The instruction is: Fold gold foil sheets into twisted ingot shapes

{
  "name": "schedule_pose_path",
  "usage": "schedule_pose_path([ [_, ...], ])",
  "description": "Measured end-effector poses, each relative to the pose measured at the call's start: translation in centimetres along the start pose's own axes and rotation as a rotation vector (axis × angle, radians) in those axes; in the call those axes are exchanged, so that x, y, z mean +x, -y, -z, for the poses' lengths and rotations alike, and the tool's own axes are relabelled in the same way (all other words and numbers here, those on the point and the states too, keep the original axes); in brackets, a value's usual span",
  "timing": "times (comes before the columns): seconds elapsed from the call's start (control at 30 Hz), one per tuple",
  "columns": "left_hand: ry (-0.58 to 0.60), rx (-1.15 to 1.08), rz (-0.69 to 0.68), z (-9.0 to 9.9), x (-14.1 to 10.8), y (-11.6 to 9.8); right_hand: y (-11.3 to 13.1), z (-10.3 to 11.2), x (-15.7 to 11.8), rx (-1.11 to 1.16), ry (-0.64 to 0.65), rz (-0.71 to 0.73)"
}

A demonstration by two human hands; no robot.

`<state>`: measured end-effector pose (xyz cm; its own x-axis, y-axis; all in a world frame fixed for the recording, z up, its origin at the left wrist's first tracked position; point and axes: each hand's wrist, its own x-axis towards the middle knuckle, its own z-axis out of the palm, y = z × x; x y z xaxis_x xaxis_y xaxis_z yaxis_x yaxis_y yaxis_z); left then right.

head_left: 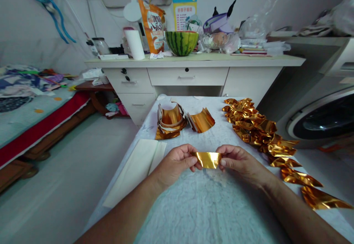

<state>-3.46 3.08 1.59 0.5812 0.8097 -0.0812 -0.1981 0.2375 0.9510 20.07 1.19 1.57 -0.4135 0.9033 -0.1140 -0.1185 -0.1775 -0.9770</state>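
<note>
Between my two hands a piece of shiny gold foil paper [208,160] is stretched above the cloth-covered table. My left hand [182,159] pinches its left end, thumb in front. At the opposite end, my right hand [235,159] grips it between thumb and fingers. Beyond my hands lie a curled stack of gold foil sheets [170,120] and a smaller curved stack of foil sheets [201,120]. Along the table's right side runs a pile of folded gold foil pieces [254,126], the nearest one [323,198] close to my right forearm.
White paper sheets [132,172] lie at the table's left. Behind stands a white desk [188,76] with a cut watermelon [181,44], an orange pouch [152,26] and a paper roll [134,44]. A washing machine [326,89] is at right, a bed [55,107] at left.
</note>
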Motion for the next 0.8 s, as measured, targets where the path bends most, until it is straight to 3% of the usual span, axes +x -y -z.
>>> schedule_pose_path([
  [0.2,-0.086,0.111,0.024,-0.12,0.01,-0.02,0.43,-0.09,-0.11,-0.093,-0.055,0.110],
  [0.33,-0.053,0.150,-0.045,-0.12,-0.04,-0.21,0.42,-0.11,-0.22,-0.055,0.044,0.042],
  [0.5,-0.014,0.091,0.047,-0.08,-0.10,0.01,0.32,-0.38,-0.28,-0.020,0.075,-0.013],
  [0.8,0.005,0.012,0.068,-0.18,0.11,0.33,0.45,-0.44,-0.34,0.015,0.101,-0.045],
])
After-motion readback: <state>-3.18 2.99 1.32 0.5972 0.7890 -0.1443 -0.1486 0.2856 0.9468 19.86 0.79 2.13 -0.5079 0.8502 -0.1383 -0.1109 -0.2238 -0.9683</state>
